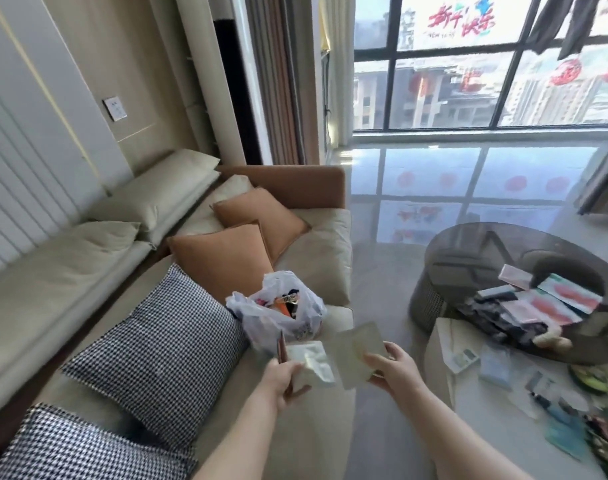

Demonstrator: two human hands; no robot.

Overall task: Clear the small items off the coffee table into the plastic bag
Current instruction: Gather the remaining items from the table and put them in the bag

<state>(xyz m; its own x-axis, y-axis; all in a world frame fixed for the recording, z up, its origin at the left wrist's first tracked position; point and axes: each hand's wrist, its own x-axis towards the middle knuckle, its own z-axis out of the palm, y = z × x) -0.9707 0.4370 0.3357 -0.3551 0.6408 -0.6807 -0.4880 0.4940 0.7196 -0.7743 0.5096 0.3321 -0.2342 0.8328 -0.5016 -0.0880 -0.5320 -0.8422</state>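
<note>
Two hands: both raised over the sofa edge, each grasping a flat packet.
Left hand (284, 375): fingers and thumb curled round a pale, shiny sachet (311, 363); a thin reddish-brown flat item (282, 349) stands upright in the same grip.
Right hand (389, 367): pinches the lower corner of a pale greenish packet (356, 351), which tilts up toward the bag.
Plastic bag (281, 315): white, translucent, mouth open, sitting on the sofa seat just beyond the two packets; coloured items show inside.
Sofa (313, 265): cream seat and back cushions with an orange-brown arm at the far end.
Cushions, near: two black-and-white houndstooth cushions (164, 348) lying on the seat to the left of the hands.
Cushions, far: two orange cushions (226, 254) propped behind the bag.
Coffee table (468, 254): round, dark glass top, at right; a spread of pink, white and dark flat packets (552, 303) covers its near half.
Low white surface (503, 403): nearer than the round table, scattered with small boxes and sachets, blurred.
Floor (416, 188): glossy, pale, mirroring the window panes.
Wall (35, 116): white ribbed panelling with a switch plate (115, 108).
Curtains (278, 81): drawn back beside the glass.
Window (486, 64): dark-framed, full width, with red decals; apartment blocks beyond.
</note>
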